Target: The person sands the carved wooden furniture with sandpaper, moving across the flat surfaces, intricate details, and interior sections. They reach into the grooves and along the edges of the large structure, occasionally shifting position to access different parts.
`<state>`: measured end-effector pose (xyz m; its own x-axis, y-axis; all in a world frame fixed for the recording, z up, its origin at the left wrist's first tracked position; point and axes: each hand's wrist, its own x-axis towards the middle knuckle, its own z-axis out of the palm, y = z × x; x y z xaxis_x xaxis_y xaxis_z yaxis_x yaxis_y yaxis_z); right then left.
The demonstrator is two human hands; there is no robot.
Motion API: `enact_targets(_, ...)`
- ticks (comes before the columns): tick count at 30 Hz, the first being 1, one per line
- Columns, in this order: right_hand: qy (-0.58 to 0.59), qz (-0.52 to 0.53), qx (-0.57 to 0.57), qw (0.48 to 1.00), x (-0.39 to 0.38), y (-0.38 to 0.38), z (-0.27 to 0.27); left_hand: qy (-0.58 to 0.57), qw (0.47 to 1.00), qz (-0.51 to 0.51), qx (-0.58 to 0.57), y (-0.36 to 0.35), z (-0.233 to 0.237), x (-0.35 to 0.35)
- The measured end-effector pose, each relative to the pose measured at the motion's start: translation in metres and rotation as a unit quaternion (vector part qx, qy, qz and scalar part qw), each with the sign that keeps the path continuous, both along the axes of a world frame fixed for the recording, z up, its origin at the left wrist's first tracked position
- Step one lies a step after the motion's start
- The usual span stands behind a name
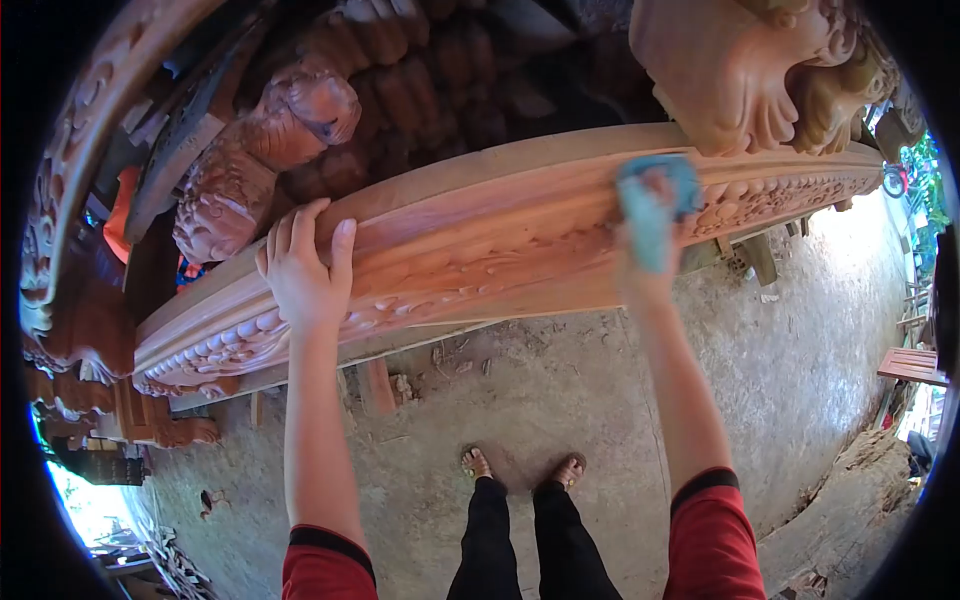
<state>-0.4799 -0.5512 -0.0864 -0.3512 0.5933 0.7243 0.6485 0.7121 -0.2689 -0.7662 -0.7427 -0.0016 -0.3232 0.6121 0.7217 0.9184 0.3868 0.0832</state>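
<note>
A long carved wooden piece (pixel 480 235) stretches across the view, with raised scrollwork along its lower face. My left hand (pixel 308 265) rests on its upper edge at the left, fingers apart and holding nothing. Over at the right, my right hand (pixel 650 230) is blurred by motion and presses a blue-green cloth or pad (pixel 675 185) against the moulded face. Part of that hand is hidden by the blue-green material, so the exact shape of the pad cannot be made out.
Carved wooden feet (pixel 720 70) overhang the piece at the upper right. A carved figure (pixel 300 110) and stacked wood stand behind at the left. Below lies the concrete floor (pixel 560 370) with wood scraps. A rough slab (pixel 850 500) is at the lower right.
</note>
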Motion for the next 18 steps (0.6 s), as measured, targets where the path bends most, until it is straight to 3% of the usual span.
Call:
enact_targets(1,0.095,-0.039,-0.036,0.994,0.006,0.012,0.007,-0.003,1.0,0.001,0.003,0.001,0.0,0.0)
enact_targets(2,0.091,-0.038,-0.034,0.995,0.004,0.019,0.01,0.001,1.0,0.001,0.013,0.002,0.0,0.002)
enact_targets(4,0.32,-0.005,-0.035,0.947,-0.009,0.02,0.02,0.0,1.0,0.004,0.022,0.001,-0.004,0.002)
enact_targets(7,0.166,0.021,-0.042,0.985,-0.053,-0.033,0.009,0.002,0.999,-0.002,0.046,0.003,-0.006,-0.003)
enact_targets(9,-0.026,0.126,0.004,0.992,-0.071,-0.062,-0.018,0.002,0.999,0.002,0.033,0.002,-0.006,-0.003)
enact_targets(10,-0.054,0.193,0.038,0.979,-0.077,-0.076,-0.017,0.004,0.999,0.001,0.032,0.002,-0.005,-0.003)
enact_targets(12,-0.052,0.178,0.093,0.978,-0.075,-0.075,-0.032,-0.025,0.999,-0.015,0.036,0.0,-0.003,-0.002)
enact_targets(14,0.038,0.101,0.014,0.994,-0.05,-0.055,-0.036,-0.033,0.998,-0.025,0.037,-0.002,-0.003,-0.002)
enact_targets(16,0.321,-0.02,-0.11,0.94,-0.044,-0.034,-0.027,-0.038,0.998,-0.036,0.044,0.001,-0.003,0.001)
enact_targets(17,0.322,-0.02,-0.108,0.94,-0.037,-0.026,-0.021,-0.027,0.999,-0.02,0.039,0.002,-0.002,0.003)
enact_targets(18,0.434,-0.048,-0.305,0.846,-0.03,-0.02,-0.011,-0.016,0.999,-0.003,0.032,0.002,-0.002,0.004)
